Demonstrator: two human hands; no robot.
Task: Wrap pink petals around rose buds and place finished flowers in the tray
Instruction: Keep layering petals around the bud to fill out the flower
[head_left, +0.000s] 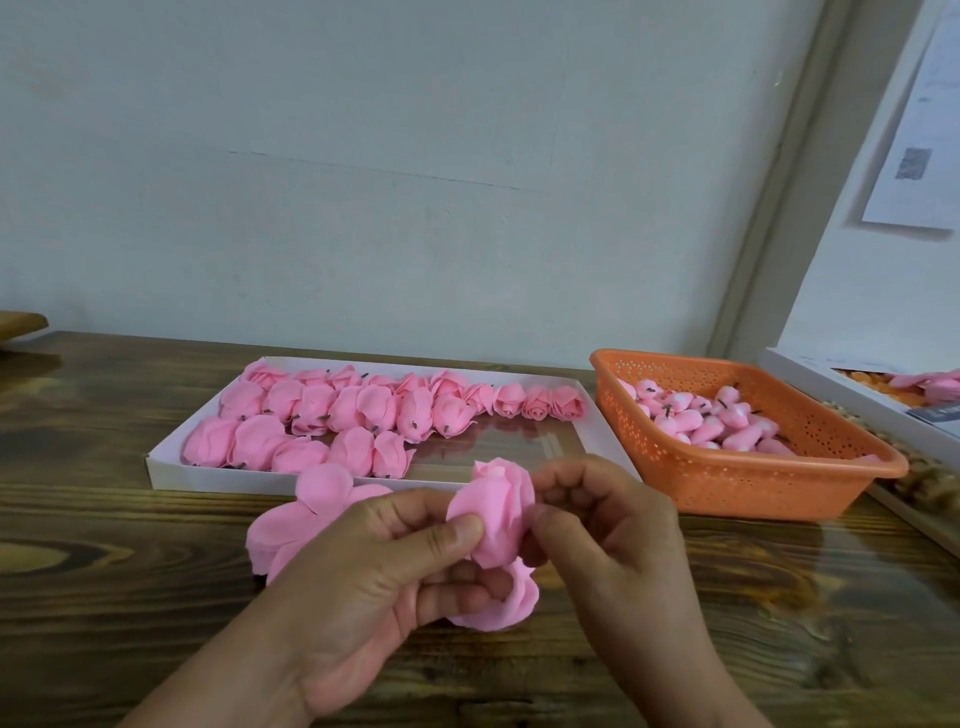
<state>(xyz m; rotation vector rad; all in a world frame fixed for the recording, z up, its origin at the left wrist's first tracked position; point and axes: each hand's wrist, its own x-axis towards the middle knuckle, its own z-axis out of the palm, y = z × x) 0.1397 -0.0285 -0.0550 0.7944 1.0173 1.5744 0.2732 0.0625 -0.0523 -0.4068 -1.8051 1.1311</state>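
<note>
At lower centre we see the left hand (374, 561) and right hand (597, 525), fingers curled, together pinching a half-wrapped pink rose (493, 514) above the wooden counter (779, 597). Loose petals (291, 525) lie just left of it, touching the near rim of the white tray (166, 473), whose left part holds finished flowers (332, 415) and whose right part shows bare floor. Right of the tray stands an orange basket (779, 488) of buds (717, 415), close to a box at the frame's right edge.

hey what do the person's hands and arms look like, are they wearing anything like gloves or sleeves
Both are bare. The left hand and right hand show no gloves, rings or watch, and both forearms are uncovered down to the bottom edge of the picture, with no sleeve in view.
</note>
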